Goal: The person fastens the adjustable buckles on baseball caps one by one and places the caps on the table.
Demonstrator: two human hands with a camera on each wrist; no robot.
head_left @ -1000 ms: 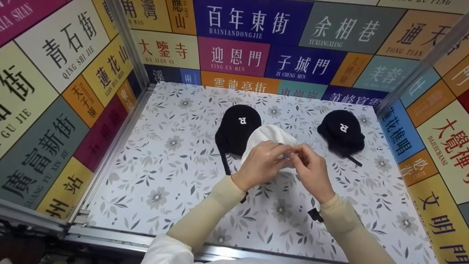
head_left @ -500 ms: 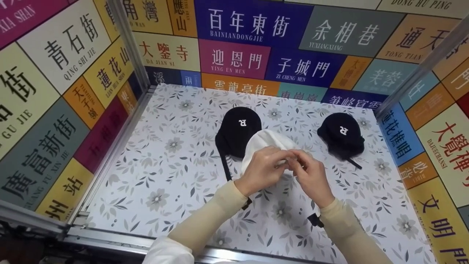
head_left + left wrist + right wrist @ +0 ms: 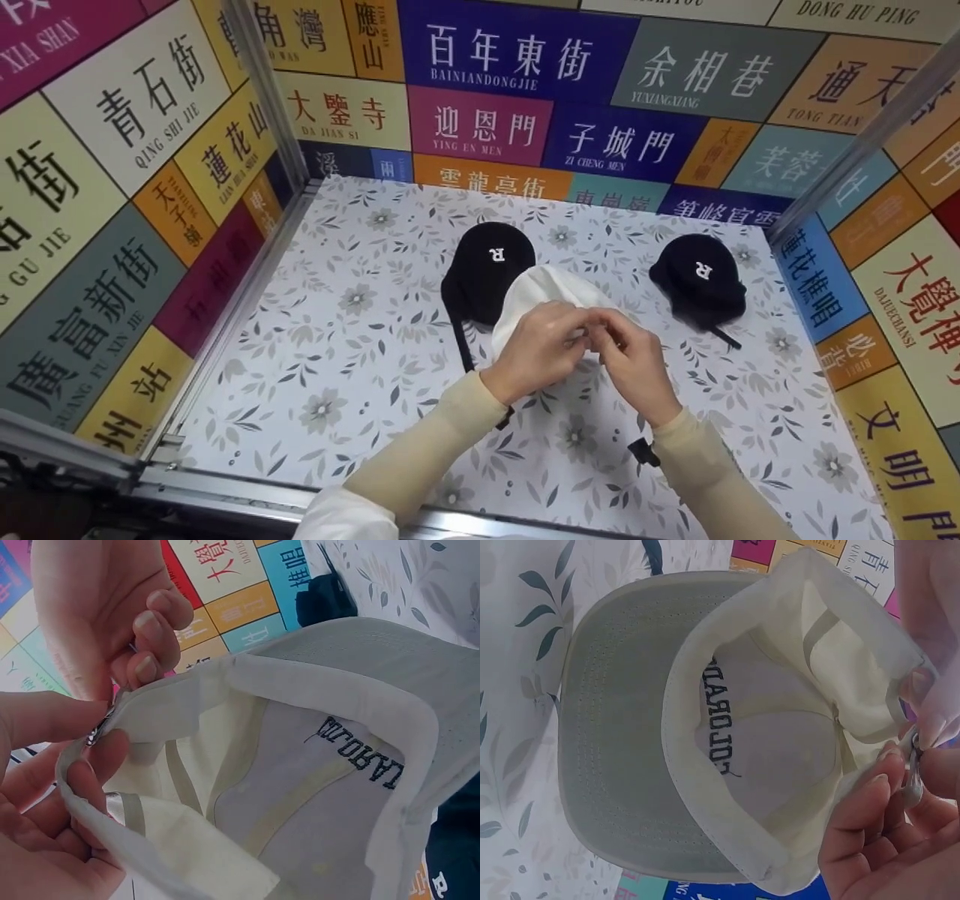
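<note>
A white baseball cap (image 3: 536, 289) hangs over the table, partly hidden by both hands. In the right wrist view its hollow inside faces the camera, with dark lettering (image 3: 718, 716) showing through and a greyish brim (image 3: 622, 727). My left hand (image 3: 540, 349) pinches the cap's back strap by a small metal buckle (image 3: 97, 727). My right hand (image 3: 637, 364) meets it there, fingertips pinching the strap at the buckle (image 3: 913, 772). The fingers cover much of the buckle, so how the strap runs through it cannot be told.
Behind the white cap lies a black cap (image 3: 480, 277) with a white R and a strap trailing forward. A second black cap (image 3: 699, 277) sits to the right. Printed panels wall the flowered tabletop (image 3: 322, 360) at the back and sides; a metal rail (image 3: 225, 484) edges the front.
Both hands and the white cap sit slightly lower in the head view than a second ago, as does the whole scene. The fingers shift slightly at the strap; the black caps stay put.
</note>
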